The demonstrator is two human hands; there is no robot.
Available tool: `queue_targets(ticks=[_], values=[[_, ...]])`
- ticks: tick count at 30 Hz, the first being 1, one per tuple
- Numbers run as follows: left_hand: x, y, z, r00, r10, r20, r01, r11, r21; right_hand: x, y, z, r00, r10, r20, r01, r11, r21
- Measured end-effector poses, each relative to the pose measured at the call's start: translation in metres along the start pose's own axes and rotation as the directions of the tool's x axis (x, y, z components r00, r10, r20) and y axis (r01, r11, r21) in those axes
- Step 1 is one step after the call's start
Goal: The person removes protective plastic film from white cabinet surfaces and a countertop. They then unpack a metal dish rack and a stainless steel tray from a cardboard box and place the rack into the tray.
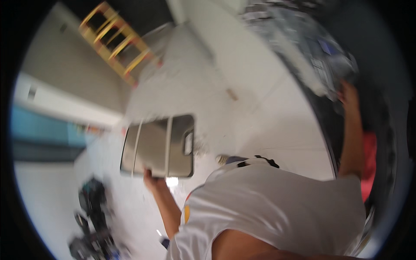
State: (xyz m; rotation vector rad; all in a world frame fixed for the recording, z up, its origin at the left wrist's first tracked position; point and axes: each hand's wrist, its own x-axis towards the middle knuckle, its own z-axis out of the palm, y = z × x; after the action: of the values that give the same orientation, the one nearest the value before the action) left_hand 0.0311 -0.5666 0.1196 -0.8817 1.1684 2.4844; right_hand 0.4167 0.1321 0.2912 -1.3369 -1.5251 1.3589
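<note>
My left hand (pixel 151 178) grips the lower edge of a flat rectangular board (pixel 151 147), which looks like a metal cutting board. It has a shiny grey-brown face, rounded dark corners and a slot near its right edge. Two pale bands run across it. On the right, my right hand (pixel 348 93) reaches over a dark counter to the near end of some clear plastic-wrapped packages (pixel 318 56). Its fingers are at the plastic, but blur hides whether they are closed on it.
A yellow ladder (pixel 117 41) stands at the far left. Dark bulky items (pixel 93 216) sit on the pale floor at the lower left. The dark counter (pixel 323 117) edge runs along my right, with a red thing (pixel 369 160) beside my right arm. A small brown piece (pixel 232 94) lies ahead.
</note>
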Motion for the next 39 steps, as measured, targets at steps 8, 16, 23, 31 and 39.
queue_targets(ticks=[8, 16, 23, 31, 39], values=[[-0.052, 0.076, -0.037, 0.962, 0.173, -0.210, -0.195, 0.977, -0.088, -0.164, -0.043, 0.125, 0.945, -0.267, -0.188, 0.261, 0.964, -0.056], [-0.090, 0.153, -0.255, 0.820, 0.379, -0.429, -0.461, 0.882, -0.102, -0.308, -0.023, 0.385, 0.701, -0.368, 0.611, 0.531, 0.841, -0.102], [-0.111, 0.243, -0.411, 0.768, 0.411, -0.492, -0.547, 0.820, -0.168, -0.557, 0.012, 0.603, 0.193, -0.127, 0.973, 0.422, 0.906, 0.034], [-0.019, 0.317, -0.420, 0.889, 0.283, -0.359, -0.417, 0.825, -0.382, -0.806, 0.018, 0.767, -0.296, 0.050, 0.954, 0.366, 0.928, 0.065], [0.114, 0.422, -0.422, 0.929, 0.257, -0.268, -0.355, 0.824, -0.441, -0.884, 0.017, 0.925, -0.338, 0.176, 0.924, 0.488, 0.873, 0.012]])
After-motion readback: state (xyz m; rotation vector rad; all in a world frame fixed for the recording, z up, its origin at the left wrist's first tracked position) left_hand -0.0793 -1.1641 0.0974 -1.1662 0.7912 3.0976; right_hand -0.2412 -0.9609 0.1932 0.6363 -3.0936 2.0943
